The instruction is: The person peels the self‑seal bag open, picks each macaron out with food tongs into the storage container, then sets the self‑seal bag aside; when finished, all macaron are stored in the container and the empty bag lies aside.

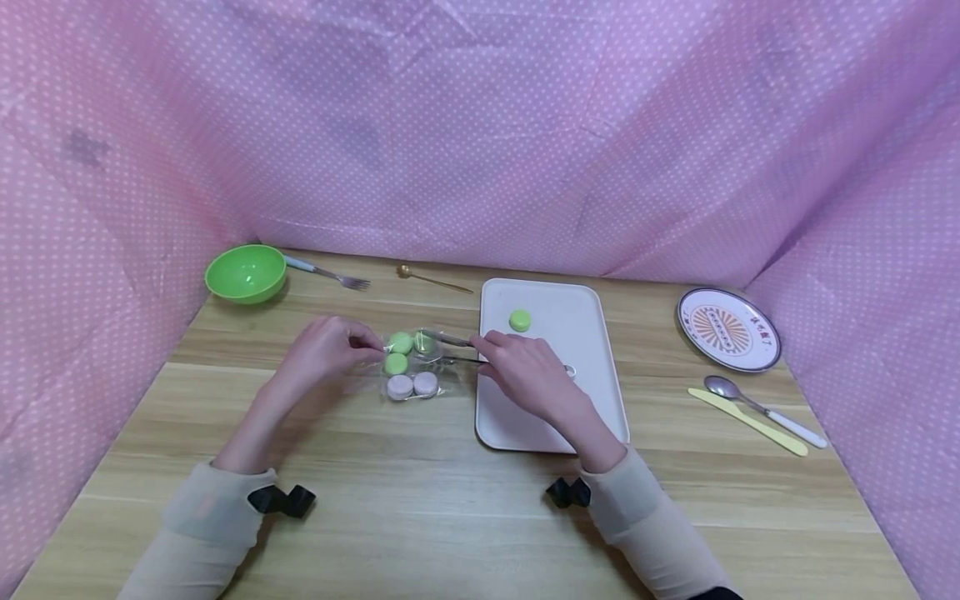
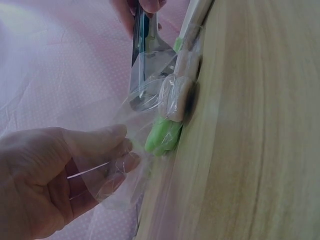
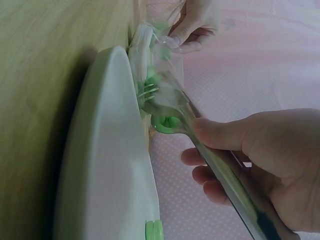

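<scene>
A clear plastic bag (image 2: 150, 75) with green macarons (image 1: 396, 363) and pale pink macarons (image 1: 400, 387) lies on the table, left of a white tray (image 1: 525, 429). My left hand (image 1: 324, 350) pinches the bag's left edge between thumb and fingers, lifting the film there. From the other side, my right hand (image 1: 528, 375) grips metal tongs (image 3: 220, 172), whose two arms stand apart. Their tips are at the bag's right end, around a green macaron (image 1: 424, 342) at the upper right. Another green macaron (image 1: 520, 320) sits alone near the tray's far end.
At the back left stand a green bowl (image 1: 246, 273), a fork (image 1: 330, 272) and a small gold spoon (image 1: 435, 279). A patterned plate (image 1: 729, 331), a spoon (image 1: 765, 410) and a yellow knife (image 1: 750, 422) lie on the right. Pink dotted cloth (image 1: 480, 150) walls the table's back and sides.
</scene>
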Demonstrator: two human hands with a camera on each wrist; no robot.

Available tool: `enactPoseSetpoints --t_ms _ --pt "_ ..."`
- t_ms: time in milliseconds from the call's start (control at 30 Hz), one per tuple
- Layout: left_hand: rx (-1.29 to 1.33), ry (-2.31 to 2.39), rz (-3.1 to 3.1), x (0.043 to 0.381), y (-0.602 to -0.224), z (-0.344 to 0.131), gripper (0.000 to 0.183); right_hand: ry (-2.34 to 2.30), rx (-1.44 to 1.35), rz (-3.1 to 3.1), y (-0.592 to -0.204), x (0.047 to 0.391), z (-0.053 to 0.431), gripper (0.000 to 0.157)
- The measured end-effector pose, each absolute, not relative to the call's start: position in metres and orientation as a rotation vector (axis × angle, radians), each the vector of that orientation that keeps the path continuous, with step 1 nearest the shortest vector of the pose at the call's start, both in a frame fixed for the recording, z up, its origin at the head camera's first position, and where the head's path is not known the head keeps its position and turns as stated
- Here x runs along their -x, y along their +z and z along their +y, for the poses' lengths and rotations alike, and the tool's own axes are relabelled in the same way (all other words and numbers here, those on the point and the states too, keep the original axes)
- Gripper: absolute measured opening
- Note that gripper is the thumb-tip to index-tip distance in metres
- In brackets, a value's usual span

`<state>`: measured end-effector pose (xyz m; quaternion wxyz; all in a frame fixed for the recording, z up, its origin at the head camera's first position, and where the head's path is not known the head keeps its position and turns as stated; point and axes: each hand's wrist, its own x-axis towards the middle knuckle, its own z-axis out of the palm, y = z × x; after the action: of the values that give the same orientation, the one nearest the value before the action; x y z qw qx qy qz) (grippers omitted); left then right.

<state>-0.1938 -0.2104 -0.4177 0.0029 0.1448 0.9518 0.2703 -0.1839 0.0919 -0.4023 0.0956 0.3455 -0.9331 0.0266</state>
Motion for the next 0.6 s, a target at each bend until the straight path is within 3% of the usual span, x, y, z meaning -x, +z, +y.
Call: enactPoseSetpoints --t_ms 600 --pt "-0.462 0.836 2.975 0.1942 -0.4161 -0.2097 0.006 0.064 -0.895 -2.888 -0.4004 0.1898 0.088 0.023"
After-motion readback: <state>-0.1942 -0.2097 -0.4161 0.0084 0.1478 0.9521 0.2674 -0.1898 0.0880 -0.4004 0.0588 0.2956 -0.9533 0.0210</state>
